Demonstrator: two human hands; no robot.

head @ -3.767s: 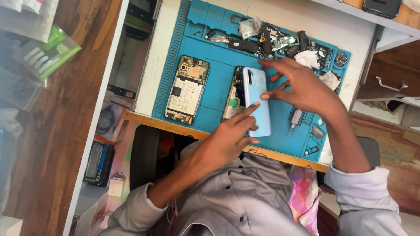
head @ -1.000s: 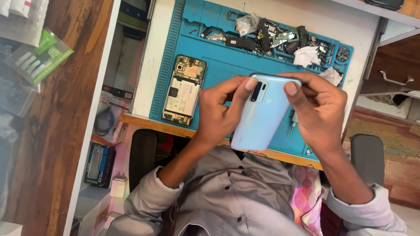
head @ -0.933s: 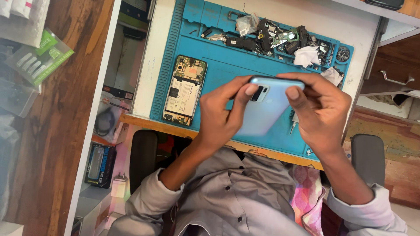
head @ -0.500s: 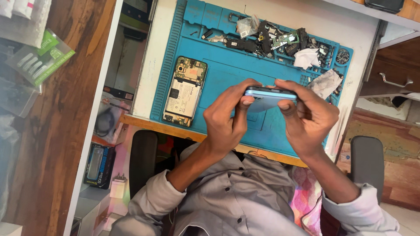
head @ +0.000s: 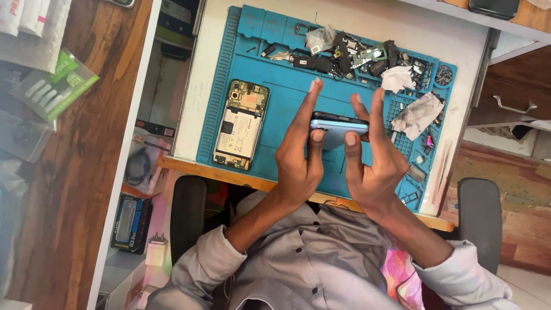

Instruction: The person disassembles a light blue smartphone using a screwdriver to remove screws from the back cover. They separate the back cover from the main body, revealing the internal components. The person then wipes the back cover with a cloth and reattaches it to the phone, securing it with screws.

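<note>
Though the white counter (head: pixel 402 23) is cut off by the top edge, its blue work mat (head: pixel 287 97) shows almost whole, with only the near middle hidden behind the two hands. At twelve o'clock on the mat lies a heap of small dark parts (head: pixel 356 54), too tangled to tell apart, and at two o'clock a crumpled white wipe (head: pixel 399 77) and a stained scrap (head: pixel 419 112). At nine o'clock an opened phone (head: pixel 242 123) lies flat, its insides showing. Held above the mat's centre is a light blue phone back (head: pixel 336 127), seen nearly edge-on, so its faces are hard to make out. The left hand (head: pixel 298 158) and right hand (head: pixel 373 166) press it between them: the thumbs and bent fingers (head: pixel 351 140) clamp its near edge, while the other fingers stand spread and straight toward twelve o'clock.
</note>
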